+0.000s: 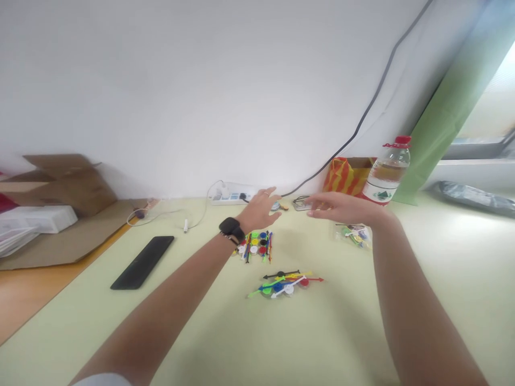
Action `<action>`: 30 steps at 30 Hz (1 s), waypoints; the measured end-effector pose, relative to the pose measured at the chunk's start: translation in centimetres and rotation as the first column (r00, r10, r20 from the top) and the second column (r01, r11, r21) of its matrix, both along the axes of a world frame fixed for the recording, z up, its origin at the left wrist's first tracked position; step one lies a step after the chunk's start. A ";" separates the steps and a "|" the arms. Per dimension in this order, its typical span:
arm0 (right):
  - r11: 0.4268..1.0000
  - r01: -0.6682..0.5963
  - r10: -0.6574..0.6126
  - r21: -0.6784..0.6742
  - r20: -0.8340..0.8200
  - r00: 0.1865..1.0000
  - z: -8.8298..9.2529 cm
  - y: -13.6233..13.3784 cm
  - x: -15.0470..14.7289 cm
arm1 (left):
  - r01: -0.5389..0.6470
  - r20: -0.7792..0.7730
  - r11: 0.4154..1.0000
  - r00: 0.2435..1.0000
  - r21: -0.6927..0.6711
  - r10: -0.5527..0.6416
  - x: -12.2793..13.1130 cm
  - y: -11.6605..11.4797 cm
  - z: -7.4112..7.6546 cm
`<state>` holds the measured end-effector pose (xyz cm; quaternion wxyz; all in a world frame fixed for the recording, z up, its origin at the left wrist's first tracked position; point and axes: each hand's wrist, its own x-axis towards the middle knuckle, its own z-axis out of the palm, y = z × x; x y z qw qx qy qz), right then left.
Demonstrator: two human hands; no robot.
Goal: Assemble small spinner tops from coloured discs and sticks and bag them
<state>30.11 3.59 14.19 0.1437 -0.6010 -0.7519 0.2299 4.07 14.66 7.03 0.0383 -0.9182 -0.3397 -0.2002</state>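
Fingers [270, 191] of the left hand [259, 209] are spread apart and hold nothing; the right hand [338, 208], just beside it, is likewise loosely extended and empty. Both hover above the pale green tabletop [422, 268]. A black watch [231, 229] sits on the left wrist. Below the hands lies a cluster of coloured plastic pieces [256, 245]. A second cluster [287, 283] lies nearer the viewer, and a clear bag of similar pieces [354, 234] lies under the right wrist. Farther out are a black flat slab [142, 261] at left, and a power strip [231, 198], a water bottle [388, 171] and cardboard [64, 182] along the white wall [201, 80].
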 end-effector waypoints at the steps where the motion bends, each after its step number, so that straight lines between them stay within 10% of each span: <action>1: 0.999 0.030 -0.029 0.029 -0.018 0.999 0.3 0.2 0.2 | -0.014 -0.022 1.000 1.000 0.012 0.014 0.9 0.7 -0.1; 11: 0.993 0.072 -0.072 0.090 -0.004 0.997 -2.4 2.1 4.3 | 0.014 -0.071 0.995 0.997 0.099 -0.007 5.5 5.0 -1.1; 21: 0.958 0.063 -0.017 0.280 -0.166 0.986 -1.2 2.0 3.8 | -0.077 0.452 0.957 0.890 0.281 -0.061 1.2 3.4 4.4; 26: 0.853 0.241 -0.035 0.463 -0.411 0.911 -0.5 2.1 1.9 | -0.050 0.737 0.996 0.676 0.067 -0.016 -3.0 -1.0 6.0; 30: 0.907 0.192 0.024 0.375 -0.501 0.865 -0.8 2.0 -0.2 | 0.179 0.730 0.946 0.678 -0.272 0.082 -6.1 -3.5 5.7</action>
